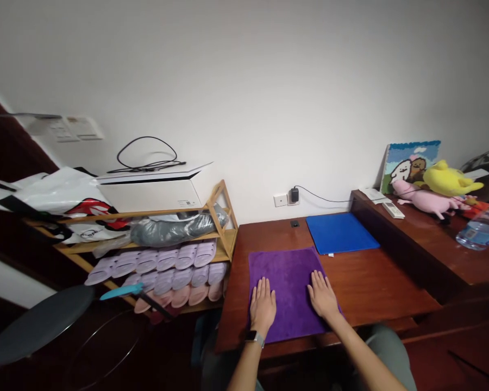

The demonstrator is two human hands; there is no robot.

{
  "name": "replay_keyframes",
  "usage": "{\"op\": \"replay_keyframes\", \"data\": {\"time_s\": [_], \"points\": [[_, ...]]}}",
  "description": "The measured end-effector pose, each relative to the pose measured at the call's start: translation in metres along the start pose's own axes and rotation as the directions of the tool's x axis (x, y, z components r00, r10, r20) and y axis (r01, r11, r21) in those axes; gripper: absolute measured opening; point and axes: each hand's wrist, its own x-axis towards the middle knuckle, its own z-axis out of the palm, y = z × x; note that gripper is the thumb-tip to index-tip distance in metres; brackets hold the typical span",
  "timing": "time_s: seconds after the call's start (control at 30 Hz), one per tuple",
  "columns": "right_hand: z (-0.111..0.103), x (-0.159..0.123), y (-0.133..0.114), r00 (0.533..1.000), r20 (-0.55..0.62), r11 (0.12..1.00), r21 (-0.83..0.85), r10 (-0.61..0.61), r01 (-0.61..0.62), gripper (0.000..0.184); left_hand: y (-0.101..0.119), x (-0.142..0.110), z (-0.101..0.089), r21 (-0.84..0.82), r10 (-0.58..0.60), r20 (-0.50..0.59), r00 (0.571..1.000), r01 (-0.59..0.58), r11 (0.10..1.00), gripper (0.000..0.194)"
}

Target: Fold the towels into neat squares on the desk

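A purple towel (288, 279) lies spread flat on the dark wooden desk (370, 282). My left hand (263, 305) rests flat on the towel's near left part, fingers stretched out, with a watch on the wrist. My right hand (321, 294) lies flat on the towel's near right part, fingers also stretched out. Neither hand holds anything. Behind the towel, a blue mat (340, 232) lies flat toward the wall.
A wooden shoe rack (224, 228) with several pastel slippers and a white box on top stands to the left. A raised shelf at right carries plush toys (436, 190), a picture, a remote and a water bottle (483, 228). A wall socket with a charger (294, 194) sits behind the desk.
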Motion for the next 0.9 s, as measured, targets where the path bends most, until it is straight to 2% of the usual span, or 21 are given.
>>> {"op": "replay_keyframes", "data": {"time_s": [0.13,0.23,0.3,0.43,0.53,0.6,0.67,0.77,0.9], "points": [[-0.003,0.015,-0.045,0.988,0.067,0.989,0.055,-0.142,0.138,0.066,0.035,0.021,-0.003,-0.087,0.157,0.028,0.987,-0.154,0.984,0.058],[0.004,0.019,-0.056,0.979,0.116,0.985,0.061,-0.169,0.163,0.066,0.04,0.026,-0.001,-0.112,0.185,0.079,0.98,-0.175,0.978,0.058],[0.009,0.018,-0.048,0.986,0.108,0.991,0.048,-0.13,0.125,0.067,0.031,0.023,0.001,-0.086,0.141,0.094,0.986,-0.133,0.987,0.058],[0.013,0.015,-0.008,0.998,0.07,1.0,-0.016,0.001,0.0,0.069,-0.001,0.013,0.001,-0.015,0.01,0.093,0.996,-0.009,1.0,0.059],[0.012,0.015,0.017,0.995,0.067,0.997,-0.049,0.068,-0.065,0.071,-0.016,0.008,0.0,0.009,-0.021,0.088,0.996,0.02,1.0,0.058],[0.008,0.02,0.02,0.995,0.069,0.997,-0.037,0.076,-0.074,0.071,-0.019,0.01,-0.001,0.015,-0.02,0.081,0.997,0.019,1.0,0.058],[0.003,0.028,0.009,0.997,0.058,0.999,-0.005,0.051,-0.051,0.069,-0.016,0.016,-0.002,0.009,-0.016,0.058,0.998,0.015,1.0,0.058],[-0.003,0.044,-0.025,0.998,0.04,0.997,0.047,-0.058,0.056,0.067,-0.006,0.032,-0.004,-0.04,0.063,0.028,0.998,-0.062,0.997,0.058],[0.002,0.056,-0.066,0.975,0.112,0.981,0.064,-0.191,0.185,0.067,0.003,0.049,-0.003,-0.111,0.211,0.096,0.973,-0.2,0.973,0.058]]}}
